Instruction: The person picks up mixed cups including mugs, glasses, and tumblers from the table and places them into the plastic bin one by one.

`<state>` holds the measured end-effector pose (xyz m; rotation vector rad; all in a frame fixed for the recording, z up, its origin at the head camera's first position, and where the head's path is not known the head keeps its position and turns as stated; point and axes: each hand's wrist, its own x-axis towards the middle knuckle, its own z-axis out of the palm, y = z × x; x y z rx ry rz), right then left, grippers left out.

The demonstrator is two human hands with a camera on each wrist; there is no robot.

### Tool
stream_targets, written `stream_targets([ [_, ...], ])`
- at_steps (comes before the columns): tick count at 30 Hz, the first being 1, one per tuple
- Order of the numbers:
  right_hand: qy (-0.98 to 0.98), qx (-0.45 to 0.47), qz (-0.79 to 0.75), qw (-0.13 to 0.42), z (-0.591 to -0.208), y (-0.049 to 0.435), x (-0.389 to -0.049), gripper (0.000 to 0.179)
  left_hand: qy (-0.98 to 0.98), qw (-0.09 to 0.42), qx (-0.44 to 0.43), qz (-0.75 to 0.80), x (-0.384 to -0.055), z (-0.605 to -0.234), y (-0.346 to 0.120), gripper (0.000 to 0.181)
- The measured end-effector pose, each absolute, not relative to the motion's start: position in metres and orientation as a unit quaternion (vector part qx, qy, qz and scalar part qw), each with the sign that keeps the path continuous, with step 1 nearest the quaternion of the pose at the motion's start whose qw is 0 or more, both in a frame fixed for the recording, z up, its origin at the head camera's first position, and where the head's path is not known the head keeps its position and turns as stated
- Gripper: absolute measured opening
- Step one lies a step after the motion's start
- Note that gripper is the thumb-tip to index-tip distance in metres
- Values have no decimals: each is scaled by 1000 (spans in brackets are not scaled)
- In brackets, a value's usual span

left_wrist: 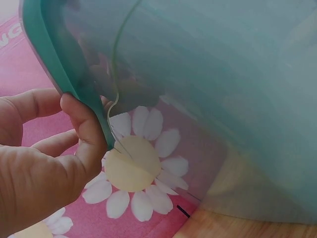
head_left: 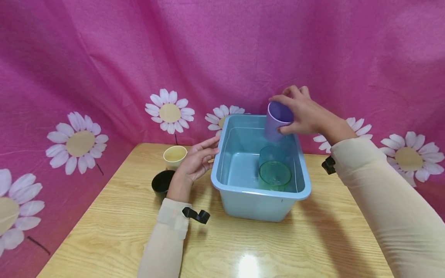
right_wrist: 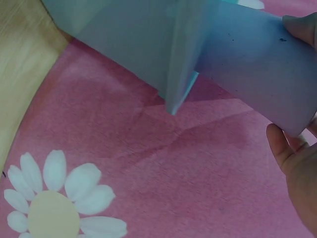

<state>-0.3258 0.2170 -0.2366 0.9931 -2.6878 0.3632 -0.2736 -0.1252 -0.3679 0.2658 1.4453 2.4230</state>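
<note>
Purple cup: plain, straight-sided purple cup point(head_left: 272, 130), its mouth a paler ring round a darker inside; small dark specks mark its side in the right wrist view.
Cup's place: held up over the far right corner of the blue tub point(head_left: 252, 202), mouth upward.
Right hand: the right hand point(head_left: 306, 114) grips the cup near its mouth, thumb on the near side, fingers arched over the far side.
Right arm: reaches in from the lower right, wrist bent down toward the cup.
Left hand: the left hand point(head_left: 196, 160) touches the tub's left rim, fingers loosely bent; cannot tell whether they pinch it.
Left arm: comes up from below, beside the black cup point(head_left: 162, 182) and yellow cup point(head_left: 175, 154).
Inside the tub: a clear green glass point(head_left: 274, 174), mouth up.
</note>
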Motion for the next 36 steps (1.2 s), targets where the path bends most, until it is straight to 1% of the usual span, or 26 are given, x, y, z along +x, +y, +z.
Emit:
stream_targets([
  [4,-924,341,122,119,-244,217,-330,81,500,152,97,847,-275,-368,-125,57],
  [16,-941,310,121,70,-265,214,-340,83,500,152,98,847,-274,-369,-126,57],
  [29,-948,294,107,52,-281,216,-351,81,509,153,99,841,-274,-369,-127,56],
  [36,-952,285,109,32,-285,216,-352,82,511,153,99,840,-274,-368,-127,56],
])
